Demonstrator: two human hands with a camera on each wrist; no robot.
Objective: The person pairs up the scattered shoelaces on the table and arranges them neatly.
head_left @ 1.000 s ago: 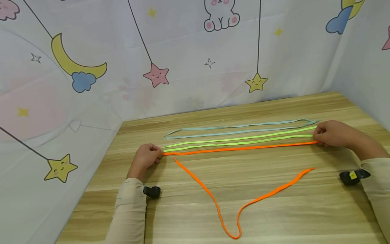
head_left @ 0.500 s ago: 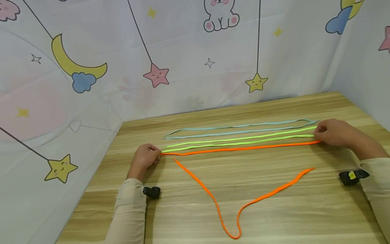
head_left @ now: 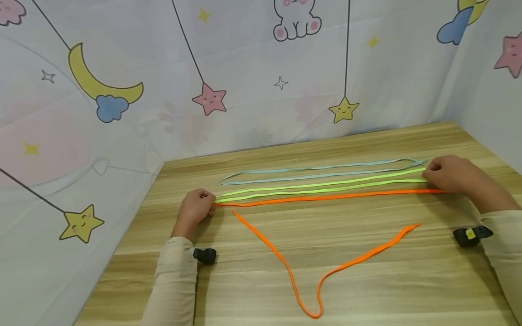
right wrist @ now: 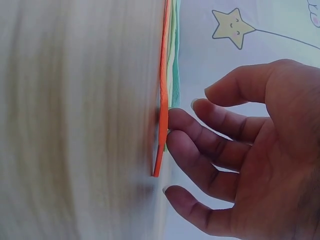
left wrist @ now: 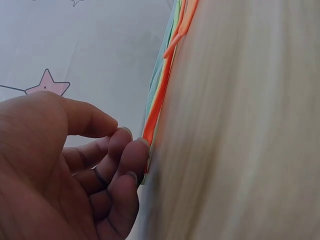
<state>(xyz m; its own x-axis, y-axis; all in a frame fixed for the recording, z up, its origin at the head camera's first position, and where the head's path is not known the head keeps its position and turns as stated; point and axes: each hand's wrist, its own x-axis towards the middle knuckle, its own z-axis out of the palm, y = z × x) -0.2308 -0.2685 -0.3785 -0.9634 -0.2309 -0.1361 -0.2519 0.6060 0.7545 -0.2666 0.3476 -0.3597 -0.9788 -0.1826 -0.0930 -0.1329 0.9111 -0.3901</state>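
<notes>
Two lime-green shoelaces (head_left: 310,184) lie side by side, with a straight orange shoelace (head_left: 318,198) along their near side. At its left end, my left hand (head_left: 196,208) has loosely bent fingers touching the lace; the left wrist view shows thumb and index tips together, with no lace visible between them. My right hand (head_left: 452,176) hovers by the other end. In the right wrist view its fingers (right wrist: 190,155) are relaxed and spread beside the orange lace end (right wrist: 158,165), thumb apart. Pale blue laces (head_left: 322,174) lie behind the green ones.
Another orange shoelace (head_left: 291,276) lies in a deep V nearer the front of the wooden table (head_left: 387,290). A white printed cloth (head_left: 253,68) hangs behind and beside the table.
My right hand has let go of the orange lace and shifted slightly away and right; the lace's right end now shows past the fingers. The left hand has moved slightly up and left.
</notes>
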